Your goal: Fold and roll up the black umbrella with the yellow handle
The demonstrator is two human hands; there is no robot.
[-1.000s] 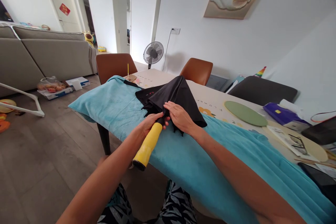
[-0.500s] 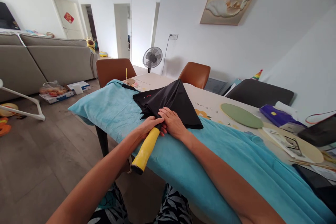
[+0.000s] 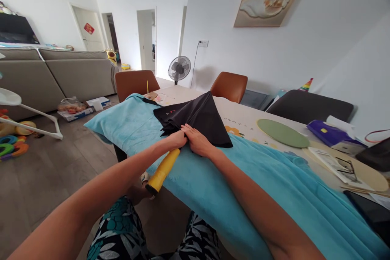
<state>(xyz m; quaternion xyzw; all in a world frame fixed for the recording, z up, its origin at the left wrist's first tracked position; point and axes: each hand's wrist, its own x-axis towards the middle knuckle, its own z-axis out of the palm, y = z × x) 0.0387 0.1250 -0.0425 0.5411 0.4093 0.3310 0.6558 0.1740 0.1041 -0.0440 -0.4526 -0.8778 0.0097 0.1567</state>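
Observation:
A black umbrella (image 3: 198, 115) lies partly folded on a turquoise blanket (image 3: 213, 178) that covers the near side of the table. Its yellow handle (image 3: 161, 170) sticks out past the table edge toward me. My left hand (image 3: 176, 139) is closed round the shaft just above the handle, at the base of the black canopy. My right hand (image 3: 196, 142) sits right beside it, fingers curled and pressing on the gathered black fabric. The two hands touch each other.
Two brown chairs (image 3: 134, 83) stand at the table's far side. A green round mat (image 3: 283, 133), a purple box (image 3: 329, 136), papers with glasses (image 3: 338, 162) and dark items lie to the right. A grey sofa (image 3: 61, 75), floor toys (image 3: 12, 146) and a fan (image 3: 179, 68) stand to the left.
The umbrella was lowered from a slight lift onto the blanket and slid a little away from me. Both hands stayed at the canopy base, and my view swung slightly left.

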